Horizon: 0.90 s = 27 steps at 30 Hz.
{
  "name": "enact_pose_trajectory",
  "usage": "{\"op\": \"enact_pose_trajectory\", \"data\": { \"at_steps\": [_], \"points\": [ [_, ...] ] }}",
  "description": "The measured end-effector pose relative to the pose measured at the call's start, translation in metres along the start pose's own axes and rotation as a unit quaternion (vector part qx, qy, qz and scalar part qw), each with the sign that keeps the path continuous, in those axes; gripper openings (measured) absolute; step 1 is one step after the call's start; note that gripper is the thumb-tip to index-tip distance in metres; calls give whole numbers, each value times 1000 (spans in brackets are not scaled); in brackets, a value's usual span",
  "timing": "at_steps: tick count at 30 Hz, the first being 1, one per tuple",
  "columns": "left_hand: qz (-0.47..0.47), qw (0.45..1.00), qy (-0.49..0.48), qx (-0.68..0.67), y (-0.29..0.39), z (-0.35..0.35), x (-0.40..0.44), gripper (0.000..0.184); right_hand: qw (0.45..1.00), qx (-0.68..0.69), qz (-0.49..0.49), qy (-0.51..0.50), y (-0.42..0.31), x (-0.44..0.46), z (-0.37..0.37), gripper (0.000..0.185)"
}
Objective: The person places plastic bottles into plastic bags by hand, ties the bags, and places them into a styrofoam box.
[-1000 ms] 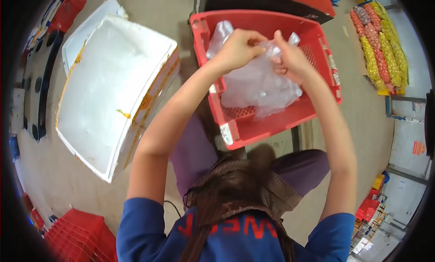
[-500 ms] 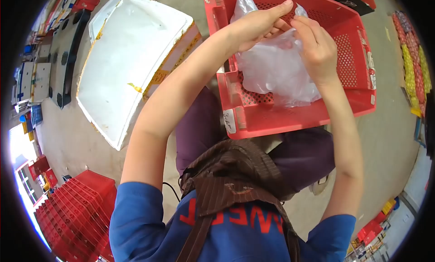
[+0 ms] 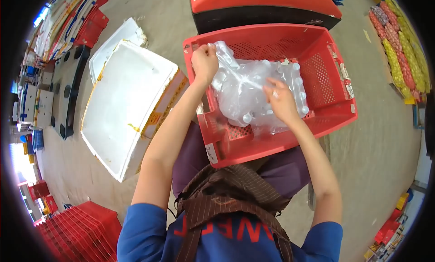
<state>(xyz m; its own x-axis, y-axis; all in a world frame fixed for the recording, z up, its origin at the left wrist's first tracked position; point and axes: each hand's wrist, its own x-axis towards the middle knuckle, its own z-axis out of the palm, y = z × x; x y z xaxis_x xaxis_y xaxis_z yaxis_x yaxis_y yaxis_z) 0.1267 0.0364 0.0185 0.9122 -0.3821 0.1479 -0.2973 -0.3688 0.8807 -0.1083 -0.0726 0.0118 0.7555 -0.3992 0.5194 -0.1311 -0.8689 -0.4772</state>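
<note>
In the red crate (image 3: 272, 146) sits a clear plastic bag (image 3: 240, 96), bunched up in its left half. Several clear, bottle-like items with whitish ends (image 3: 299, 87) show in and beside the bag. My left hand (image 3: 205, 62) is closed in a fist at the crate's left rim, gripping the gathered end of the bag. A twisted strip of the plastic stretches across from there to my right hand (image 3: 282, 99). The fingers of that hand are curled in a pinch on the strip, above the bag; its fingertips are slightly blurred.
A white foam box (image 3: 122, 103) with yellow tape stands to the left, close to the crate. Behind the crate is a red and black box (image 3: 267, 12). Stacked red crates (image 3: 81, 230) stand at lower left. Net sacks (image 3: 398, 49) lie at far right.
My hands have moved apart from being close together: the left to the crate's left rim, the right down over the bag. A twisted strip of plastic now spans them. The view has shifted.
</note>
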Motion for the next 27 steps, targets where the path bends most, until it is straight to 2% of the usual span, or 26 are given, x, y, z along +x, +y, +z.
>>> {"op": "enact_pose_trajectory", "data": {
  "at_steps": [1, 2, 4, 5, 6, 7, 8, 9, 10, 11, 12, 13, 14, 15, 16, 17, 18, 19, 20, 21, 22, 23, 24, 25, 26, 27],
  "points": [
    [-6, 996, -33, -81, 14, -6, -2, 22, 883, 263, 365, -136, -43, 35, -33, 24],
    [53, 991, -68, -102, 35, -13, -13, 19, 883, 261, 367, -134, -40, 37, -21, 24],
    [192, 970, -105, -106, 64, -25, -39, 14, 849, 442, 285, -52, -29, 45, 8, 28],
    [228, 960, -135, -91, 71, -28, -49, 10, 922, 314, 213, -72, -49, 50, 11, 29],
    [254, 940, -184, -133, 78, -31, -57, 10, 971, 177, 136, -91, -67, 53, 11, 29],
    [311, 919, -214, -112, 84, -36, -63, 9, 990, 52, 26, -130, -52, 48, 27, 27],
    [280, 930, -199, -130, 78, -31, -63, 9, 990, 52, 21, -132, -48, 53, 29, 27],
    [249, 940, -180, -148, 72, -27, -63, 9, 977, 130, 84, -149, -44, 58, 30, 28],
    [133, 960, -203, -139, 66, -26, -59, 10, 953, 206, 147, -166, -40, 63, 30, 29],
    [134, 961, -195, -142, 56, -22, -57, 10, 902, 270, 288, -174, -44, 70, 23, 28],
    [49, 942, -264, -203, 45, -16, -58, 10, 905, 266, 281, -178, -42, 71, 20, 28],
    [-35, 907, -328, -263, 34, -10, -60, 10, 821, 403, 361, -180, -38, 73, 16, 27],
    [-59, 933, -300, -189, 47, -16, -65, 8, 710, 528, 432, -175, -32, 76, 12, 27],
    [-59, 934, -296, -193, 49, -20, -67, 8, 671, 564, 427, -224, -25, 78, 5, 16],
    [74, 939, -279, -186, 49, -24, -69, 12, 673, 561, 425, -228, -22, 78, 2, 16],
    [206, 929, -253, -175, 49, -26, -68, 16, 712, 521, 401, -247, -23, 78, -4, 13],
    [202, 918, -265, -214, 44, -25, -67, 30, 748, 480, 374, -266, -25, 78, -8, 10],
    [103, 902, -281, -311, 43, -18, -64, 35, 804, 409, 345, -259, -30, 76, -6, 7],
    [2, 868, -290, -403, 40, -11, -58, 42, 805, 406, 341, -266, -30, 75, -4, 7],
    [-149, 830, -338, -418, 25, -2, -50, 59, 908, 300, 185, -225, -30, 72, 0, 8],
    [-149, 831, -329, -423, 12, 8, -47, 59, 968, 183, 16, -173, -30, 73, 4, 9],
    [-202, 827, -376, -366, 10, 13, -45, 60, 990, 20, -134, -45, -34, 81, 7, 14],
    [-255, 815, -421, -306, 8, 19, -44, 64, 989, 21, -140, -49, -35, 82, 11, 14],
    [-274, 792, -402, -370, 7, 26, -42, 52, 990, -27, -135, -5, -35, 78, 16, 13],
    [-273, 792, -399, -372, 12, 26, -41, 52, 988, -74, -128, 42, -35, 75, 20, 12],
    [-252, 820, -365, -361, 21, 24, -43, 41, 988, -75, -128, 50, -37, 73, 23, 14]
  ]
}}
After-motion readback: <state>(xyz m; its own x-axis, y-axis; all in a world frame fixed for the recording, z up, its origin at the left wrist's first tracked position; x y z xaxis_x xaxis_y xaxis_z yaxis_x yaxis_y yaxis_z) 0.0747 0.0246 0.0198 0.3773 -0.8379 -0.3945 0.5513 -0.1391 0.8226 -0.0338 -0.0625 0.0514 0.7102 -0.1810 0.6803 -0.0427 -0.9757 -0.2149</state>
